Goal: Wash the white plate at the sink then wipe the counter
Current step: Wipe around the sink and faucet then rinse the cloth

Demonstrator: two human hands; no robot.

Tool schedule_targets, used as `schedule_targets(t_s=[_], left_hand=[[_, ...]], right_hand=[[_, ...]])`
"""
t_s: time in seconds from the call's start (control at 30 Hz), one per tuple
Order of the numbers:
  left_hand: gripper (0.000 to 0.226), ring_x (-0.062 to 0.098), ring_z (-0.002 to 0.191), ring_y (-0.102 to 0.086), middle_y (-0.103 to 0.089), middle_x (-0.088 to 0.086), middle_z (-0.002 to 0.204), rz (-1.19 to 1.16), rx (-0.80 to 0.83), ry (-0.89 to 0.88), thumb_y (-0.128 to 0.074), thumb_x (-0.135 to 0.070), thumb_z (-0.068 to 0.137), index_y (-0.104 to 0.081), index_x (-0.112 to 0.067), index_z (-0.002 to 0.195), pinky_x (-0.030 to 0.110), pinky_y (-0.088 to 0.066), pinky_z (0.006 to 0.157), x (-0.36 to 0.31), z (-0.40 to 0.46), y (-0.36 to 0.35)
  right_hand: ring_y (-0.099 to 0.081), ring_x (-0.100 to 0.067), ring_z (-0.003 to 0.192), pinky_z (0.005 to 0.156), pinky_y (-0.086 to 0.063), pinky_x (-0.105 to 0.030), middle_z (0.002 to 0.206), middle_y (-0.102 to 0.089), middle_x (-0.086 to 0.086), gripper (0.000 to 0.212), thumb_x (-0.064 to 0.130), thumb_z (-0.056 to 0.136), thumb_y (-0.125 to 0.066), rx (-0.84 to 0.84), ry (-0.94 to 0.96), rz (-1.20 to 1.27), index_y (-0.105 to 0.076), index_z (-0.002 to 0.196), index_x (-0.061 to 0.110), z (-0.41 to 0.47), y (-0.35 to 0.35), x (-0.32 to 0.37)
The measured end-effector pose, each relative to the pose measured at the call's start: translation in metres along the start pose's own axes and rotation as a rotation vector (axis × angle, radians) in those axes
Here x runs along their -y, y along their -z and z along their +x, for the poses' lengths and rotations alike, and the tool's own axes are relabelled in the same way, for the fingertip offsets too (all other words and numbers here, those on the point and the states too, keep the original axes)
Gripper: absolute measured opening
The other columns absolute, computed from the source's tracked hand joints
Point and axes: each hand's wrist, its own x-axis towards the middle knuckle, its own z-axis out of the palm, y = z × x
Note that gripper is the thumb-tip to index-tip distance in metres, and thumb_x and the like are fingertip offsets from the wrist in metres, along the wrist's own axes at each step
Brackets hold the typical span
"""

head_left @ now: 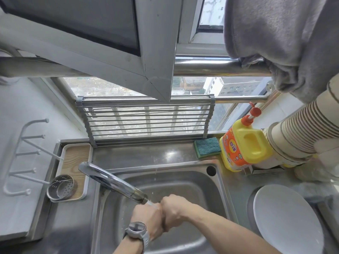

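The white plate (pixel 286 219) lies on the steel counter to the right of the sink (pixel 185 180), apart from both hands. Over the sink basin, my left hand (pixel 146 217) and my right hand (pixel 174 210) are pressed together under the tap (pixel 111 182), where water runs onto them. Both are curled with their fingers closed; nothing shows between them. A grey watch sits on my left wrist.
A green sponge (pixel 208 147) and a yellow detergent bottle (pixel 244 145) stand behind the sink at the right. A stack of paper cups (pixel 300 132) leans above the bottle. A tray with a metal strainer (pixel 61 187) sits left of the sink. A grey cloth (pixel 286 43) hangs on a rail.
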Motion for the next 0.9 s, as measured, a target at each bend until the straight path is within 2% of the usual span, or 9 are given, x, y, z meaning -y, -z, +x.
schedule_targets(t_s=[0.13,0.23,0.33,0.43,0.53,0.6,0.7,0.83,0.9], left_hand=[[0.035,0.030,0.100,-0.072,-0.073,0.007,0.108,-0.077,0.022,0.091,-0.051,-0.036,0.078,-0.064,-0.021,0.107,0.034,-0.055,0.078,-0.003,-0.005,-0.004],[0.034,0.030,0.099,-0.072,-0.075,0.006,0.105,-0.148,0.051,0.126,-0.050,-0.033,0.074,-0.067,-0.020,0.100,0.035,-0.055,0.078,-0.005,-0.005,-0.008],[0.026,0.030,0.097,-0.072,-0.075,0.004,0.100,-0.200,0.070,0.120,-0.047,-0.030,0.071,-0.063,-0.023,0.090,0.035,-0.054,0.076,-0.004,-0.004,-0.010],[0.017,0.030,0.096,-0.072,-0.075,0.003,0.097,-0.279,0.098,0.127,-0.046,-0.030,0.067,-0.055,-0.025,0.080,0.034,-0.052,0.072,-0.002,-0.003,-0.009],[0.016,0.030,0.094,-0.072,-0.075,0.003,0.095,-0.379,0.134,0.176,-0.048,-0.033,0.065,-0.055,-0.024,0.075,0.031,-0.049,0.068,-0.001,-0.002,-0.007],[0.011,0.030,0.094,-0.072,-0.075,0.003,0.095,-0.454,0.164,0.204,-0.049,-0.033,0.063,-0.052,-0.024,0.068,0.029,-0.048,0.066,-0.001,-0.001,-0.007],[0.006,0.031,0.091,-0.071,-0.073,0.003,0.088,-0.561,0.201,0.235,-0.049,-0.029,0.062,-0.051,-0.024,0.065,0.027,-0.047,0.065,-0.002,0.000,-0.009],[0.025,0.025,0.085,-0.073,-0.075,0.001,0.083,-0.746,0.226,0.282,-0.059,-0.023,0.055,-0.067,-0.019,0.078,0.031,-0.059,0.067,-0.001,0.003,-0.016],[0.026,0.020,0.082,-0.074,-0.076,-0.001,0.081,-0.826,0.253,0.301,-0.068,-0.021,0.050,-0.071,-0.017,0.076,0.031,-0.061,0.067,-0.001,0.003,-0.018]], right_hand=[[-0.068,-0.036,0.079,0.062,-0.043,-0.031,0.081,-0.070,-0.011,0.019,0.025,0.067,-0.067,-0.153,0.040,-0.110,-0.063,0.084,0.017,-0.004,-0.015,0.000],[-0.069,-0.038,0.074,0.061,-0.044,-0.032,0.079,-0.071,-0.016,0.011,0.021,0.066,-0.065,-0.210,0.063,-0.157,-0.059,0.073,0.017,-0.005,-0.021,0.001],[-0.068,-0.039,0.070,0.059,-0.042,-0.032,0.077,-0.070,-0.014,0.007,0.017,0.065,-0.064,-0.246,0.080,-0.197,-0.060,0.071,0.016,-0.006,-0.025,0.001],[-0.068,-0.038,0.071,0.060,-0.039,-0.033,0.079,-0.071,-0.011,0.012,0.014,0.065,-0.062,-0.297,0.095,-0.212,-0.062,0.077,0.016,-0.005,-0.031,0.001],[-0.070,-0.036,0.072,0.060,-0.038,-0.033,0.084,-0.073,-0.007,0.017,0.016,0.067,-0.062,-0.363,0.100,-0.259,-0.063,0.084,0.015,-0.003,-0.033,-0.002],[-0.069,-0.028,0.061,0.053,-0.039,-0.028,0.072,-0.071,-0.001,0.018,0.024,0.060,-0.068,-0.376,0.101,-0.317,-0.064,0.077,0.019,-0.005,-0.033,-0.003],[-0.059,-0.013,0.037,0.039,-0.035,-0.017,0.049,-0.061,0.008,0.026,0.036,0.040,-0.074,-0.400,0.132,-0.341,-0.060,0.058,0.024,-0.009,-0.032,-0.004],[-0.058,-0.011,0.037,0.037,-0.035,-0.017,0.048,-0.060,0.008,0.024,0.036,0.045,-0.074,-0.430,0.200,-0.360,-0.059,0.059,0.024,-0.005,-0.038,-0.008],[-0.059,-0.009,0.038,0.036,-0.035,-0.017,0.048,-0.060,0.009,0.022,0.037,0.047,-0.073,-0.450,0.215,-0.382,-0.060,0.059,0.025,-0.004,-0.038,-0.008]])
